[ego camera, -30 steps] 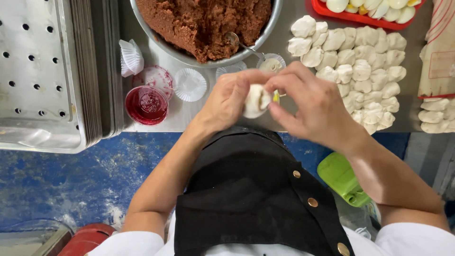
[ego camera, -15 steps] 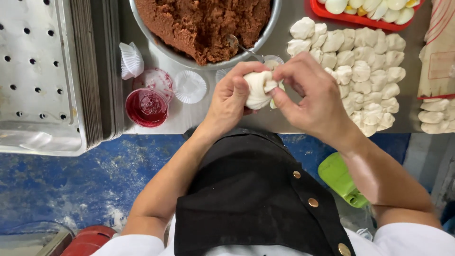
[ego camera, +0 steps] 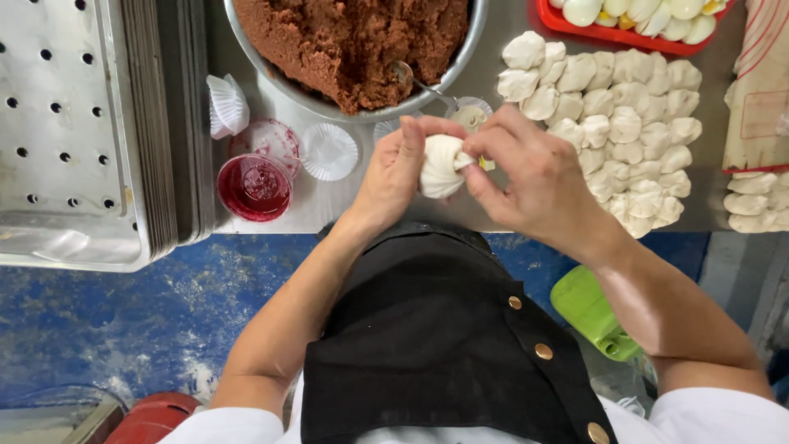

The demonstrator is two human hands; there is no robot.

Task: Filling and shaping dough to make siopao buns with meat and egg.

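Note:
A white pleated dough bun (ego camera: pixel 441 165) sits between both hands above the table's front edge. My left hand (ego camera: pixel 394 174) cups it from the left, fingers curled around it. My right hand (ego camera: pixel 530 177) pinches its top pleats from the right with thumb and fingertips. Just behind the hands stands a large metal bowl (ego camera: pixel 460 70) of reddish-brown filling (ego camera: pixel 362 41) with a spoon (ego camera: pixel 411 80) in it. Several flat white dough pieces (ego camera: pixel 625 123) lie in rows on the table to the right.
A stack of perforated metal trays (ego camera: pixel 74 131) fills the left. A small cup of red liquid (ego camera: pixel 255 187) and white paper cup liners (ego camera: pixel 329 150) stand beside it. A red tray (ego camera: pixel 633 37) of pale round pieces sits at the back right. A green object (ego camera: pixel 593 312) lies below the table.
Both hands have kept working the bun, lifting it slightly away from my body; its top is now gathered into closer pleats.

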